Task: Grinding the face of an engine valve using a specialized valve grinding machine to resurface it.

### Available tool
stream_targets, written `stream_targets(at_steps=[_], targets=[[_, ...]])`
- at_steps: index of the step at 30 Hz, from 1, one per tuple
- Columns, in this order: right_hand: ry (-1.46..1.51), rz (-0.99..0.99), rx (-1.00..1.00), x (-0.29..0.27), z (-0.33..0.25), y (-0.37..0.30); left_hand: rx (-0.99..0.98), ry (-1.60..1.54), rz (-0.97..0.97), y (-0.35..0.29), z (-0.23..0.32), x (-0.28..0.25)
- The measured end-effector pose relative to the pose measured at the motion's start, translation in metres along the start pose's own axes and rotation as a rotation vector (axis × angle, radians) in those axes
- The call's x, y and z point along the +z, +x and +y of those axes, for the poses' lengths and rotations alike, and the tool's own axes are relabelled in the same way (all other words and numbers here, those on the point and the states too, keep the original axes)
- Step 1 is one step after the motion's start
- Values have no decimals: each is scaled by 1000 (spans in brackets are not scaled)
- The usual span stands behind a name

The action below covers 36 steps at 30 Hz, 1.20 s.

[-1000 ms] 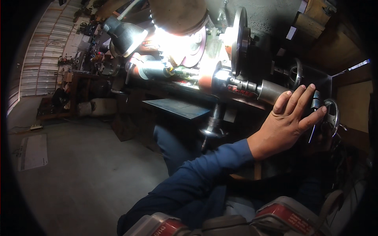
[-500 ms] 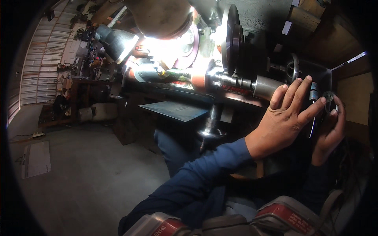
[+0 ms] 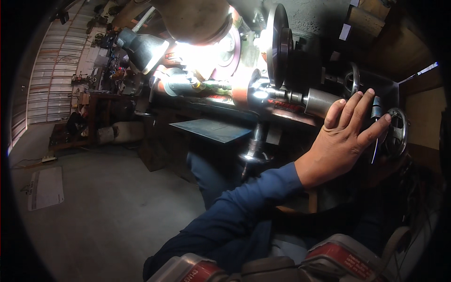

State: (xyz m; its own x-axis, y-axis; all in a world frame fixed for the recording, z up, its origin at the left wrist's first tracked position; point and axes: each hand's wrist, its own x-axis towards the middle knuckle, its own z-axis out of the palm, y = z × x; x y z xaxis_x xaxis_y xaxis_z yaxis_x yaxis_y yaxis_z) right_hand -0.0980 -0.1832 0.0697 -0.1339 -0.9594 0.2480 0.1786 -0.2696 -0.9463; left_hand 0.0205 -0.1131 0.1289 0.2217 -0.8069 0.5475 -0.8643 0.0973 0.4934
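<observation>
Dim workshop. Work lamp (image 3: 143,44) throws blown-out glare on the machine (image 3: 211,56), up-left of the left grip (image 3: 350,136). Right side in deep shadow. Fisheye bending, black vignette at rim.

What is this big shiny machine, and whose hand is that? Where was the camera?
The camera sits on a person's head and looks down, so you see their own arm in a blue sleeve. The left hand lies flat, fingers spread, on the right end of a metal workshop machine. Next to the fingertips is a round metal handwheel. The right hand is out of sight in this picture. A lamp shines brightly on the machine's middle. A flat dark tray sticks out beneath it. Below lies a grey concrete floor. The left hand holds nothing; it just rests there.
</observation>
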Motion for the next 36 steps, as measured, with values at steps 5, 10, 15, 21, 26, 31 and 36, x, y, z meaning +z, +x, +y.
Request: stream_targets(at_steps=[5,10,15,21,26,31,36], targets=[[-600,-255,-415,-4,-34,18,-4,1,-1,-1,0,1],[-640,-465,-351,-11,-65,47,-7,-7,10,0,0,1],[-893,-539,-239,5,-84,69,-9,-30,12,-1,0,1],[-1110,-682,-47,12,-86,109,17,34,-27,-2,-1,-1],[-918,-616,-217,7,-83,94,16,33,-20,-1,0,-2],[-659,-492,-528,-20,-63,51,21,18,-13,0,-1,-1],[-689,-447,-521,-27,-29,44,16,-10,23,0,0,0]])
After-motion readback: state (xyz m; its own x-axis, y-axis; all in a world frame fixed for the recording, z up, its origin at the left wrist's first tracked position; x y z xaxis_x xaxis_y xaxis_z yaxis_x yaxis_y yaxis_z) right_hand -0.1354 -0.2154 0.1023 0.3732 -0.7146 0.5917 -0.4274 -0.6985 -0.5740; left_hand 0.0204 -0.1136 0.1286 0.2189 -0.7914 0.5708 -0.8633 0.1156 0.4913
